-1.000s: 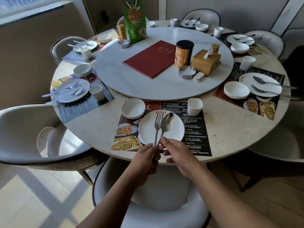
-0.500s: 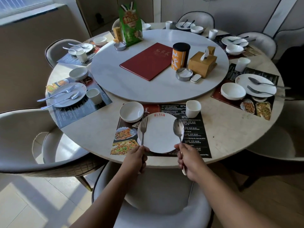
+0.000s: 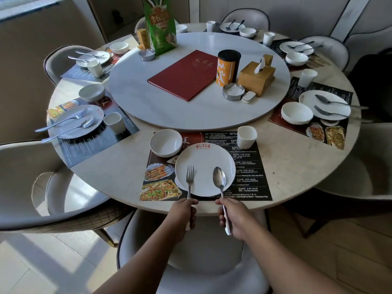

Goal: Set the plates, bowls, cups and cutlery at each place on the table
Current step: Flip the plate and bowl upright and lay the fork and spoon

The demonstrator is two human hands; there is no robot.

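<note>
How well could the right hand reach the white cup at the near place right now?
Probably yes: the cup stands just beyond the plate, with only placemat between it and the right hand. But that hand's grip is taken by the spoon.

round table [image 3: 292, 179] | grey padded chairs [image 3: 23, 179] | sunlit tiled floor [image 3: 31, 270] | window [image 3: 14, 6] upper left
</note>
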